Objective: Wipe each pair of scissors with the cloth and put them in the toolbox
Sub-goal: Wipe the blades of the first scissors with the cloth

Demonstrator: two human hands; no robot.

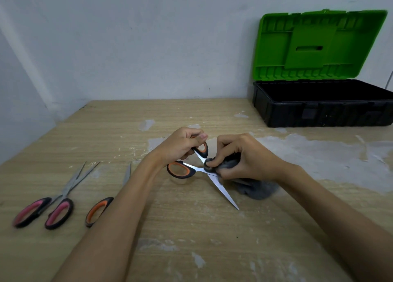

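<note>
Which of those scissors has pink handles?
The pink-handled scissors lying farthest left on the table. The pair beside it and the pair in the hands have orange handles.

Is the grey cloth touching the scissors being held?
Touching. The head view shows the right hand pressing the grey cloth around the open scissors near the pivot.

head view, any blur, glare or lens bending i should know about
Head view: soft even light with faint shadows; the grey cloth is smeared, the blade of the orange scissors carries a bright sheen, and wide-angle bending tilts the toolbox and stretches both forearms.
</note>
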